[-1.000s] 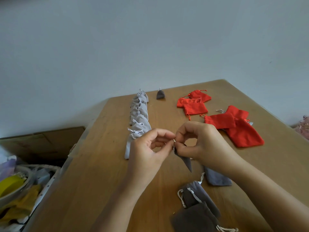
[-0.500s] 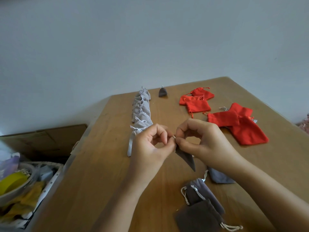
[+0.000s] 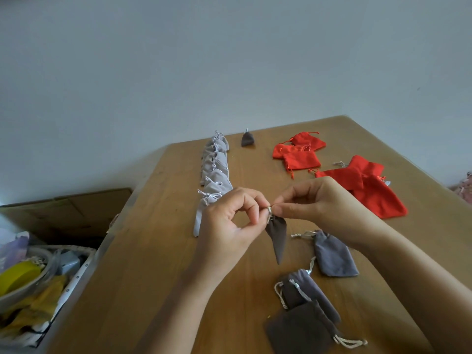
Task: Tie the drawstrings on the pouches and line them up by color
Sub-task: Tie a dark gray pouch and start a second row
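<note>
Wooden table [image 3: 158, 251] beneath the held dark grey pouch [image 3: 277, 236]. Far left of that pouch, off the table edge: basket of clutter [image 3: 38, 277]. Beyond it to the right: red pouches [image 3: 373, 190], lying flat in two clusters. Beyond it to the left: row of light grey pouches [image 3: 215, 164], tied and overlapping. Left hand [image 3: 227, 226] and right hand [image 3: 327, 203] at its neck, thumb and forefinger of each pinching the drawstring [image 3: 270, 212]; pouch hanging tip-down. Nearer than it, to the right: three dark pouches [image 3: 332, 256], strings loose. Straight beyond it: one tied dark pouch [image 3: 247, 139].
</note>
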Demonstrator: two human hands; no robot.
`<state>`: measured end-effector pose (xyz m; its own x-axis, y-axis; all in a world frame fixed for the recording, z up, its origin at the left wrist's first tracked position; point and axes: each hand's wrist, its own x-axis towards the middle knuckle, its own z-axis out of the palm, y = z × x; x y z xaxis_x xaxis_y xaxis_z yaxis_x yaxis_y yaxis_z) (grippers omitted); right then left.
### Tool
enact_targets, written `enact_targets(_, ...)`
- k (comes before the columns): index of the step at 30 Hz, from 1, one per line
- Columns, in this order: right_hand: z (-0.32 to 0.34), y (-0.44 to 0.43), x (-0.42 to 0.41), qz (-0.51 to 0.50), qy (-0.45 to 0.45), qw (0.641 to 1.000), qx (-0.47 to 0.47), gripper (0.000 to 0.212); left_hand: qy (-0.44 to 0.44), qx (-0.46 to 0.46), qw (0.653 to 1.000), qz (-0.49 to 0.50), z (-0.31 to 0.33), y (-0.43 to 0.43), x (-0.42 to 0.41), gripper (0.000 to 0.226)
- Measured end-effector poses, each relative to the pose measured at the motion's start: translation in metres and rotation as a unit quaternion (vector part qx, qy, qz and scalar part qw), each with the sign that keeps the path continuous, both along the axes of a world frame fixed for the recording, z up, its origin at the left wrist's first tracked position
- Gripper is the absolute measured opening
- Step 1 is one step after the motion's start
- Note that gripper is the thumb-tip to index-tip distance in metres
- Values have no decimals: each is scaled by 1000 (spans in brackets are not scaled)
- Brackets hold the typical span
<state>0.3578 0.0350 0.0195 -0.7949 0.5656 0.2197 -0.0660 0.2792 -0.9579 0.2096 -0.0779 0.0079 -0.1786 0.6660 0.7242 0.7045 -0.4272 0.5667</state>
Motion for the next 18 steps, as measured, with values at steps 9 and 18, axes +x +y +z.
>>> enact_targets(9,6,9,9,48,-57,997,-3,22,11,11,999,-43,-3,2,6,31)
enact_targets(18,0,7,5,47,-97,992,61,15,-26,-103,994,-7,-5,4,2,28)
